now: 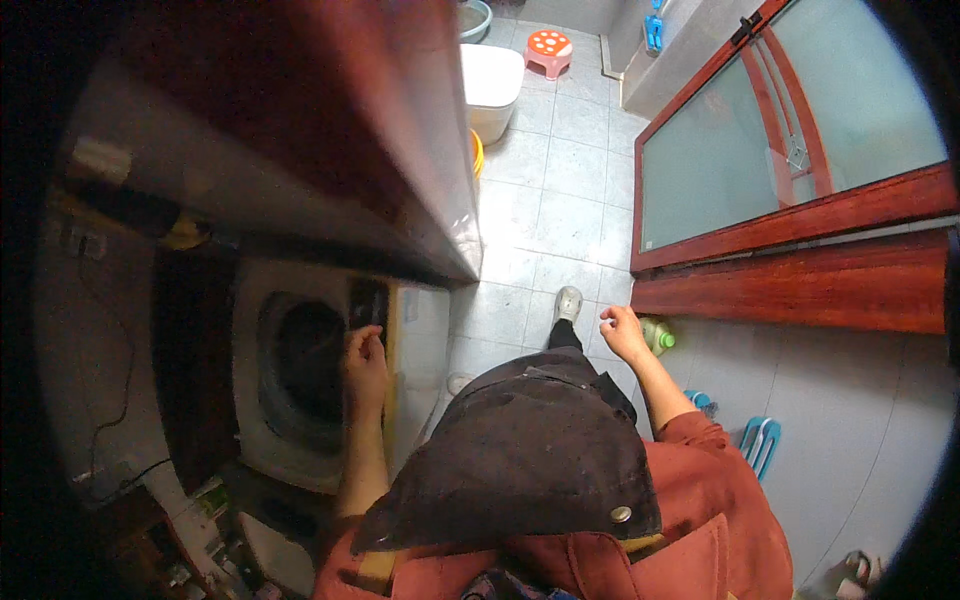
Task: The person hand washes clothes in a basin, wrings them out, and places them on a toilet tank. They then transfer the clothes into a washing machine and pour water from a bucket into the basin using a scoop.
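My left hand (365, 367) hangs in shadow at the edge of a top-loading washing machine (247, 420), whose round drum opening (311, 360) lies uncovered. Its fingers are loosely bent, and I see nothing in them. On the other side, my right hand (622, 330) is held out over the tiled floor (517, 232), fingers slightly curled and holding nothing. A bottle with a green cap (658, 337) stands close beside that wrist. Between my arms, the dark apron (517, 450) covers my front, and one light shoe (568, 304) shows ahead on the tiles.
A wood-framed frosted glass door (705, 172) stands at the right. Ahead are a white bin (491, 90), a yellow bucket (478, 154), a spotted stool (549, 49) and a basin (480, 22). A wall end (450, 187) rises at left. A blue handled item (761, 442) is at right.
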The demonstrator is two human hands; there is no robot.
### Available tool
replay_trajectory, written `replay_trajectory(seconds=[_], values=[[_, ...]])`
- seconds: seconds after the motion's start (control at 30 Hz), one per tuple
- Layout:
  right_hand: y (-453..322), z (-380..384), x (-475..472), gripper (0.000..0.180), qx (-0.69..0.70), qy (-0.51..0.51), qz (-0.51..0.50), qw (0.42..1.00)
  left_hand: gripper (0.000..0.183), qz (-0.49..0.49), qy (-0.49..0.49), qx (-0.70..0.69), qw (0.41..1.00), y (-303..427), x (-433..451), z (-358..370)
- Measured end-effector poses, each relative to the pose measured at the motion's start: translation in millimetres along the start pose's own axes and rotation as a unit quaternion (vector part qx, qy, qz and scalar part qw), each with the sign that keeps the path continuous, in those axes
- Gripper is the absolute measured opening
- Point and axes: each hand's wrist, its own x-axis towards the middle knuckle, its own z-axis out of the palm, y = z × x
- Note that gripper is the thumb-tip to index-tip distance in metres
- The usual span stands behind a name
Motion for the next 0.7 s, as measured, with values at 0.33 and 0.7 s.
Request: replay_trajectory(seconds=[0.33, 0.7], values=[[147.1, -139.6, 133.9, 0.018, 0.004, 0.029, 0.075, 0.997, 0.011, 0.061, -0.117, 0.022, 0.991, 145.0, 69.0, 208.5], [114.7, -127.3, 344.5, 0.017, 0.073, -0.028, -0.029, 0.997, 0.017, 0.0, -0.174, 0.093, 0.98, 169.2, 183.7, 310.4]])
